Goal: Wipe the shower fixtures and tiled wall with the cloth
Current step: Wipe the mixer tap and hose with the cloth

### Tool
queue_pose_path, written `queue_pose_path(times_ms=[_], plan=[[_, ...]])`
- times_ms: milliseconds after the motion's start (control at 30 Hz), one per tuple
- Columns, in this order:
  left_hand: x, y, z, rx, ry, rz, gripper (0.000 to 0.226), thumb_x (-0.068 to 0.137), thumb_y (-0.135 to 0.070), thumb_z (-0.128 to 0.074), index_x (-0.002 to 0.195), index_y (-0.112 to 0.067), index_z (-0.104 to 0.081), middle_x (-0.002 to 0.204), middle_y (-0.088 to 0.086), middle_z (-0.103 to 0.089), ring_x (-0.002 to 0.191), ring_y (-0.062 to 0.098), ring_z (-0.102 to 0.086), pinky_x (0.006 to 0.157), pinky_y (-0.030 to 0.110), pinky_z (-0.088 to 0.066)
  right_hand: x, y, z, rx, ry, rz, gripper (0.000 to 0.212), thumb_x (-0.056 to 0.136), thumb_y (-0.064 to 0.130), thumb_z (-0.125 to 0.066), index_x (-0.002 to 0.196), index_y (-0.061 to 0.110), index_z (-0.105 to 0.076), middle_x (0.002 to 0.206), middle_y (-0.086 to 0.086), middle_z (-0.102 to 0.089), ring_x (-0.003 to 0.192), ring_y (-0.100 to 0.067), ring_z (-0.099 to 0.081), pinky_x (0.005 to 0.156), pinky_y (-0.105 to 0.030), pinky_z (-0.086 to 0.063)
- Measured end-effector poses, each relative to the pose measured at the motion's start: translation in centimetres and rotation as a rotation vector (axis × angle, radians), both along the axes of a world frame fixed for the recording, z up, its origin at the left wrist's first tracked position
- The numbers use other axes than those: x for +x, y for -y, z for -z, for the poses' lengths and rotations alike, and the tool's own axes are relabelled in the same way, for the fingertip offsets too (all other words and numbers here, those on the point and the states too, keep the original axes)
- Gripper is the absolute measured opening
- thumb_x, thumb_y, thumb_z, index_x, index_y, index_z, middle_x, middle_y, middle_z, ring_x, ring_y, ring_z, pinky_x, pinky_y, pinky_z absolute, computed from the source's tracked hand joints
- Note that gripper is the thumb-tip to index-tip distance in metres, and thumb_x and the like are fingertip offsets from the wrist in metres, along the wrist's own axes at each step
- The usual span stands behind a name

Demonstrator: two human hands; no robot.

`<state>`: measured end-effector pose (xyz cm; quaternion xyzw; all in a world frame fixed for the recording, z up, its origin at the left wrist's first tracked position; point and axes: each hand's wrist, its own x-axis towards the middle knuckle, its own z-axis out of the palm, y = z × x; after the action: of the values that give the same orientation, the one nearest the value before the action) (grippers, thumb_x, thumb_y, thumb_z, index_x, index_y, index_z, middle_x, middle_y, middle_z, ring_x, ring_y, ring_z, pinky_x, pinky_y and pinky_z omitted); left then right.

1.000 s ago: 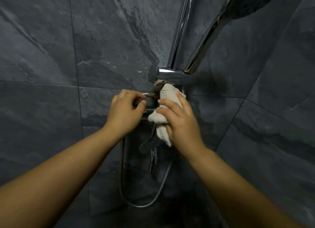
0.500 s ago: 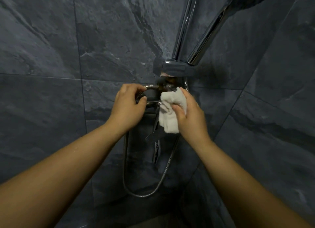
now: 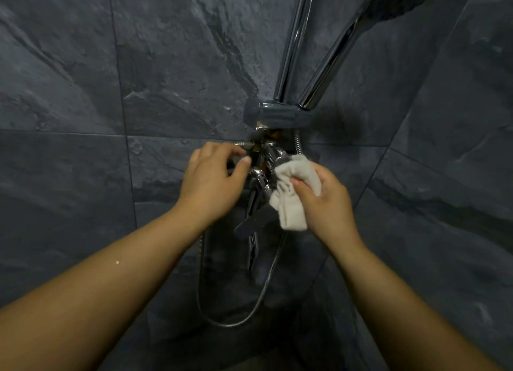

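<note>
1. Dark slate-look tiled wall (image 3: pixel 83 93) on every side: big tiles, thin grout lines, and a second wall meets it at a corner on the right.
2. Up top, a chrome riser rail (image 3: pixel 294 43) and the hand shower handle (image 3: pixel 338 51) rise side by side out of a shiny bracket (image 3: pixel 277 115).
3. Just under the bracket sits the mixer valve (image 3: pixel 261 176). The left hand (image 3: pixel 213 181) is on it, fingers curled round its left side and thumb tucked in at the front.
4. Here's the cloth (image 3: pixel 291 204), white and bunched, pressed against the valve's right side. The right hand (image 3: pixel 324 201) has its fingers clamped on it, and a loose end hangs below.
5. A flat lever handle (image 3: pixel 249 223) juts out beneath the hands.
6. Lower down, the metal hose (image 3: pixel 211 301) loops along the tiles and climbs back up on the right.
</note>
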<state>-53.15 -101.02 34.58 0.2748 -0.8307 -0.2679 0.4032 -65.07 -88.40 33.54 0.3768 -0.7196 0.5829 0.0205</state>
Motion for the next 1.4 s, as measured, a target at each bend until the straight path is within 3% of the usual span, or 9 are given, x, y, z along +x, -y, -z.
queue_pose_path(times_ms=[133,233,300,433,533,800,1067,1167,1400], plan=[[-0.8,-3.4,0.0,0.434,-0.081,0.331,0.048,0.079,-0.055,-0.061,0.112,-0.020,-0.060,0.105,-0.002,-0.065,0.096,0.010,-0.060,0.080,0.024,-0.047,1.1,-0.7,1.4,0.006,-0.142,0.016,0.040,0.088,0.009,-0.058,0.126,0.018,-0.056,0.128,0.000,-0.054,0.112,0.003,-0.048,0.097,-0.010,-0.037],[-1.5,-4.1,0.9,0.632,-0.088,0.462,0.036,0.076,-0.036,-0.073,0.103,-0.015,-0.063,0.090,-0.001,-0.069,0.080,0.009,-0.064,0.068,0.020,-0.049,2.5,0.0,1.8,0.165,-0.081,-0.143,0.057,0.092,0.001,-0.045,0.144,0.018,-0.029,0.156,0.002,-0.010,0.136,0.001,-0.014,0.110,-0.010,-0.015],[-1.5,-3.4,1.3,0.611,-0.110,0.391,0.020,0.078,-0.027,-0.072,0.090,-0.012,-0.064,0.078,0.001,-0.066,0.068,0.011,-0.059,0.059,0.023,-0.046,2.3,-0.2,1.2,0.158,0.062,-0.294,0.059,0.093,-0.004,-0.039,0.141,0.027,-0.026,0.155,0.010,-0.007,0.137,0.001,-0.010,0.110,-0.010,-0.016],[-1.4,-1.7,2.1,0.636,-0.067,0.251,0.021,0.082,-0.032,-0.068,0.072,-0.015,-0.062,0.071,0.001,-0.065,0.067,0.016,-0.060,0.061,0.023,-0.046,-0.5,-0.9,0.6,0.043,0.368,-0.334,0.044,0.096,0.008,-0.045,0.133,0.031,-0.039,0.124,0.011,-0.054,0.103,0.008,-0.057,0.084,-0.011,-0.047],[-1.8,-1.0,1.9,0.561,-0.026,0.099,0.023,0.081,-0.035,-0.068,0.071,-0.018,-0.059,0.072,-0.002,-0.062,0.068,0.013,-0.057,0.054,0.022,-0.042,-2.1,-0.2,1.3,0.082,0.474,-0.311,0.040,0.089,0.017,-0.060,0.127,0.021,-0.048,0.114,0.001,-0.062,0.093,-0.003,-0.062,0.075,-0.018,-0.053],[-2.7,-0.8,1.9,0.575,-0.096,0.117,0.030,0.074,-0.025,-0.077,0.091,-0.016,-0.054,0.075,-0.002,-0.056,0.075,0.019,-0.056,0.075,0.035,-0.050,-5.0,3.3,1.5,0.052,0.410,-0.055,0.019,0.088,0.021,-0.064,0.103,0.010,-0.057,0.088,-0.010,-0.064,0.059,-0.016,-0.054,0.033,-0.016,-0.035],[-3.5,0.9,0.0,0.013,0.028,-0.295,0.028,0.078,-0.035,-0.072,0.095,-0.014,-0.069,0.091,0.008,-0.070,0.089,0.026,-0.063,0.073,0.034,-0.050,-6.4,4.8,0.6,-0.041,0.321,-0.020,0.028,0.078,0.017,-0.075,0.099,0.017,-0.058,0.096,0.002,-0.062,0.089,-0.013,-0.060,0.079,-0.028,-0.053],[-4.1,-0.4,0.4,0.001,0.027,-0.246,0.025,0.080,-0.039,-0.070,0.088,-0.015,-0.070,0.083,0.005,-0.069,0.083,0.023,-0.063,0.066,0.030,-0.046,-7.3,4.4,1.0,-0.035,0.164,0.069,0.025,0.076,0.014,-0.077,0.092,0.017,-0.058,0.092,0.001,-0.062,0.089,-0.014,-0.059,0.082,-0.031,-0.051],[-1.7,0.9,1.9,0.091,0.123,-0.182,0.017,0.074,-0.028,-0.076,0.075,-0.014,-0.066,0.070,0.001,-0.061,0.075,0.022,-0.062,0.064,0.028,-0.043,-5.9,3.2,1.5,0.018,0.298,-0.129,0.022,0.078,0.018,-0.075,0.092,0.016,-0.058,0.084,0.003,-0.060,0.073,-0.007,-0.056,0.062,-0.019,-0.050]])
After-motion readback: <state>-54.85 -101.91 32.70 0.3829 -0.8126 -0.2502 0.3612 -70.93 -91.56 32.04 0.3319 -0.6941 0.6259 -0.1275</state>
